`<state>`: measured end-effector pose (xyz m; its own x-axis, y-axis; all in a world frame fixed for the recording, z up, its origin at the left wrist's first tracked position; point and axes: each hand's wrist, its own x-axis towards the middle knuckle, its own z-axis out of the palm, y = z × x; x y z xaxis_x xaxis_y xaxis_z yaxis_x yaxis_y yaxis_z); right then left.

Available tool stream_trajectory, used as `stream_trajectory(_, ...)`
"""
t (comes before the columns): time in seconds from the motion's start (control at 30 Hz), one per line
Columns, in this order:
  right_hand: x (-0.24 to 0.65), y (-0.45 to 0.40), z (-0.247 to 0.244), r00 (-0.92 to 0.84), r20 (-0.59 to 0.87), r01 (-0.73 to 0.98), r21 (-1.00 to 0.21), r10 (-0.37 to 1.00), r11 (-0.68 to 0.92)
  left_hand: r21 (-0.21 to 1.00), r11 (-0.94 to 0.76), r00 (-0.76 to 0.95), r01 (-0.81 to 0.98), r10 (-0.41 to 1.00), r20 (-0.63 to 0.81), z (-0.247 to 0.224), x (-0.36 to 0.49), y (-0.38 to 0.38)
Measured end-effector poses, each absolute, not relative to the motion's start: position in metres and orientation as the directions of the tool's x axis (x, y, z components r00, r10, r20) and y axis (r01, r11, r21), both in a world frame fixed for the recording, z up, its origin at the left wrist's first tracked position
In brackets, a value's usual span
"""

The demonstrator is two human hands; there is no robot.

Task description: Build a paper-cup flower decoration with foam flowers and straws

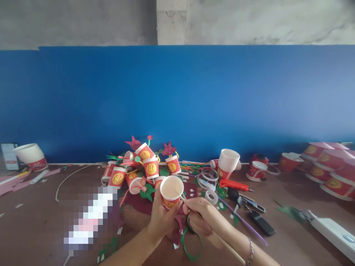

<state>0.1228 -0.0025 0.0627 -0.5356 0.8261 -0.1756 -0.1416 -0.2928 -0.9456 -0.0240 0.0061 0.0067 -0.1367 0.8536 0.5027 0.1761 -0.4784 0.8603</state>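
While the left hand [158,218] was wrapped round the lower side of a paper cup [171,202], the right hand [206,218] had a thin stick [230,249] pinched between thumb and fingers, its back end running out under the wrist. Cup was mid-view, just above the table [41,221], mouth tipped toward the camera, probably to keep the inside in sight and the wall steady against the stick. Stick's front end met the cup near the rim on the right; could not tell whether it went through the wall. Holding it close to the front likely gave finer control. Cup was smooth and tapered, with pale inside, rolled white rim, red band and gold print; stick looked like plain wood, straight and slim. Behind the hands, similar decorated cups [151,168] lay heaped with bent straws and dark red paper cutouts [169,149]. To the right stood a stack of white cups [229,162], near an orange-red plastic cutter [234,184], a round tape roll [211,197] and a long purple straw [249,225]
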Motion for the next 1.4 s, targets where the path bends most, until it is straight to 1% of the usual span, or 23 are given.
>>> stream_trajectory(0.07, 0.121, -0.003, 0.063, -0.534, -0.178, -0.124, -0.951, 0.827, -0.284, 0.854, -0.482, -0.151, 0.196, 0.846, 0.512, 0.006, -0.025, 0.007)
stream_trajectory(0.17, 0.121, -0.007, 0.068, -0.460, -0.172, 0.038, -0.984, 0.871, -0.174, 0.841, -0.486, -0.185, 0.236, 0.828, 0.530, 0.003, -0.025, 0.007)
stream_trajectory(0.23, 0.123, -0.010, 0.073, -0.388, -0.120, 0.173, -0.983, 0.914, -0.055, 0.839, -0.486, -0.182, 0.245, 0.827, 0.532, 0.002, -0.024, 0.008)
stream_trajectory(0.3, 0.125, -0.012, 0.075, -0.342, -0.042, 0.295, -0.953, 0.939, 0.065, 0.840, -0.487, -0.154, 0.238, 0.835, 0.528, 0.002, -0.024, 0.007)
stream_trajectory(0.37, 0.126, -0.013, 0.075, -0.321, 0.010, 0.369, -0.920, 0.947, 0.135, 0.846, -0.487, -0.133, 0.216, 0.844, 0.520, 0.003, -0.023, 0.007)
stream_trajectory(0.43, 0.127, -0.012, 0.072, -0.345, -0.029, 0.317, -0.944, 0.938, 0.087, 0.854, -0.486, -0.122, 0.185, 0.851, 0.510, 0.004, -0.022, 0.006)
stream_trajectory(0.53, 0.126, -0.009, 0.069, -0.450, -0.131, 0.071, -0.991, 0.883, -0.111, 0.859, -0.486, -0.118, 0.162, 0.854, 0.506, 0.003, -0.023, 0.006)
stream_trajectory(0.6, 0.125, -0.007, 0.067, -0.519, -0.159, -0.092, -0.966, 0.840, -0.240, 0.857, -0.489, -0.126, 0.165, 0.851, 0.510, 0.001, -0.023, 0.007)
stream_trajectory(0.67, 0.124, -0.006, 0.066, -0.555, -0.174, -0.164, -0.936, 0.814, -0.312, 0.854, -0.490, -0.137, 0.172, 0.847, 0.514, 0.000, -0.024, 0.008)
stream_trajectory(0.73, 0.124, -0.005, 0.065, -0.565, -0.174, -0.162, -0.935, 0.807, -0.315, 0.852, -0.492, -0.149, 0.181, 0.843, 0.518, -0.001, -0.025, 0.009)
stream_trajectory(0.8, 0.124, -0.004, 0.065, -0.540, -0.170, -0.106, -0.958, 0.825, -0.266, 0.844, -0.499, -0.153, 0.195, 0.835, 0.529, -0.002, -0.025, 0.010)
stream_trajectory(0.9, 0.124, -0.004, 0.069, -0.454, -0.160, 0.092, -0.987, 0.876, -0.133, 0.828, -0.516, -0.167, 0.218, 0.817, 0.553, -0.002, -0.024, 0.011)
stream_trajectory(0.97, 0.125, -0.007, 0.071, -0.390, -0.107, 0.231, -0.973, 0.915, -0.015, 0.831, -0.514, -0.167, 0.215, 0.819, 0.549, -0.002, -0.023, 0.010)
stream_trajectory(1.03, 0.125, -0.009, 0.072, -0.335, -0.042, 0.301, -0.951, 0.941, 0.065, 0.844, -0.500, -0.150, 0.194, 0.835, 0.530, -0.001, -0.022, 0.008)
stream_trajectory(1.1, 0.126, -0.009, 0.070, -0.350, -0.060, 0.259, -0.965, 0.935, 0.035, 0.857, -0.487, -0.134, 0.170, 0.850, 0.510, -0.001, -0.021, 0.007)
stream_trajectory(1.2, 0.127, -0.006, 0.065, -0.454, -0.150, 0.104, -0.988, 0.878, -0.115, 0.861, -0.481, -0.140, 0.166, 0.853, 0.503, -0.002, -0.021, 0.007)
stream_trajectory(1.27, 0.126, -0.004, 0.064, -0.499, -0.156, 0.031, -0.986, 0.852, -0.162, 0.857, -0.484, -0.156, 0.178, 0.846, 0.510, -0.004, -0.021, 0.008)
stream_trajectory(1.33, 0.126, -0.003, 0.065, -0.519, -0.163, 0.014, -0.983, 0.839, -0.182, 0.858, -0.480, -0.178, 0.185, 0.842, 0.509, -0.006, -0.021, 0.008)
stream_trajectory(1.4, 0.129, -0.003, 0.071, -0.541, -0.216, 0.067, -0.974, 0.813, -0.214, 0.868, -0.459, -0.210, 0.191, 0.844, 0.493, -0.004, -0.020, 0.008)
